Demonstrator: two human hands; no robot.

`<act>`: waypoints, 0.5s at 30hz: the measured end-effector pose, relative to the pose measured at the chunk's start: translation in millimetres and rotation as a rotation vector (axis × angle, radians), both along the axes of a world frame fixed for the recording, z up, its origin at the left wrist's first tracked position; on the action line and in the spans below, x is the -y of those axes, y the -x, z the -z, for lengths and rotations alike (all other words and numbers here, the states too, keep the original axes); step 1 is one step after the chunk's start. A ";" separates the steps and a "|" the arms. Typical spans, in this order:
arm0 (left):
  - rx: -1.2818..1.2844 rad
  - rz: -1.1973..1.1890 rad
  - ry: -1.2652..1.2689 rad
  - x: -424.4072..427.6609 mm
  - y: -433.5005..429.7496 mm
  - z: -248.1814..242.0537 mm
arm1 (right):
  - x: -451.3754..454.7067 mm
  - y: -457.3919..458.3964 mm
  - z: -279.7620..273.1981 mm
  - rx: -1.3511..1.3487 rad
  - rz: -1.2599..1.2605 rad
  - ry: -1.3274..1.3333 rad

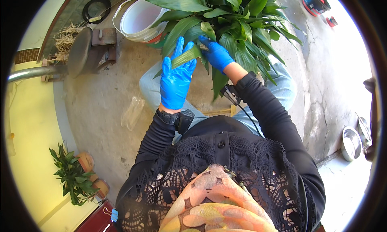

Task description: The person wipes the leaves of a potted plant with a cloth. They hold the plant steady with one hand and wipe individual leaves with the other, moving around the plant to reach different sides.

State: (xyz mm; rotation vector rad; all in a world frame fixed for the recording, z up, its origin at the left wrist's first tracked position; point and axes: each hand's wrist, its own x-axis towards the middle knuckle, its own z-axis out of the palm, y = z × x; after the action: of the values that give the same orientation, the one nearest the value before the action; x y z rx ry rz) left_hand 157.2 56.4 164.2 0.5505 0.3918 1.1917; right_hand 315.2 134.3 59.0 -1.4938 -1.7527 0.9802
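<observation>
Both of my hands wear blue gloves. My left hand (177, 83) is palm up with its fingers spread. A long green leaf (187, 57), streaked with yellow, lies across those fingers, and its narrow tip runs behind the thumb. My right hand (217, 54) is at the other end of this leaf, its fingers bent around a small pale, crumpled piece of material (204, 47). What that piece is cannot be made out. A large broad-leaved potted plant (242, 29) spreads in front of me, between my knees. Its leaves hide its base.
A white plastic bucket (142, 18) stands left of the plant. Further left are a metal-and-wood apparatus (87, 50) and a black coil (96, 8). Clear plastic (133, 112) lies on the concrete floor. Small potted plants (75, 180) line the left wall; a metal basin (351, 143) is at right.
</observation>
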 end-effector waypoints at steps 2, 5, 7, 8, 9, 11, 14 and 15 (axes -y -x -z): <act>-0.090 0.049 -0.102 0.7 1.8 -7.6 | 10.9 -8.5 -1.7 -0.065 -0.029 0.008; -0.320 -0.050 -0.145 5.5 6.2 -20.9 | 37.6 -15.9 -19.7 -0.263 -0.031 -0.040; -0.843 -0.193 -0.307 5.3 10.0 -30.6 | 52.1 -22.6 -35.6 -0.408 -0.045 -0.039; -0.804 -0.343 -0.357 5.0 7.4 -33.1 | 60.5 -27.4 -44.5 -0.527 -0.059 -0.006; -0.784 -0.347 -0.418 2.5 4.7 -35.5 | 64.0 -34.2 -52.1 -0.601 -0.038 0.047; -0.771 -0.374 -0.554 -1.8 5.3 -42.6 | 71.3 -43.3 -69.7 -0.746 -0.015 0.089; -0.525 -0.230 -0.415 -21.3 7.4 -47.5 | 77.5 -64.3 -94.5 -0.888 0.088 0.060; -0.441 -0.190 -0.362 -30.8 10.0 -46.8 | 77.7 -71.0 -100.9 -0.909 0.117 0.016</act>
State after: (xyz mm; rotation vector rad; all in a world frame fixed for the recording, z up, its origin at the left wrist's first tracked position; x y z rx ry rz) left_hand 147.2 87.2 211.0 1.1195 0.6172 1.3313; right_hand 386.1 56.6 159.9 -0.8965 -0.9857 1.3259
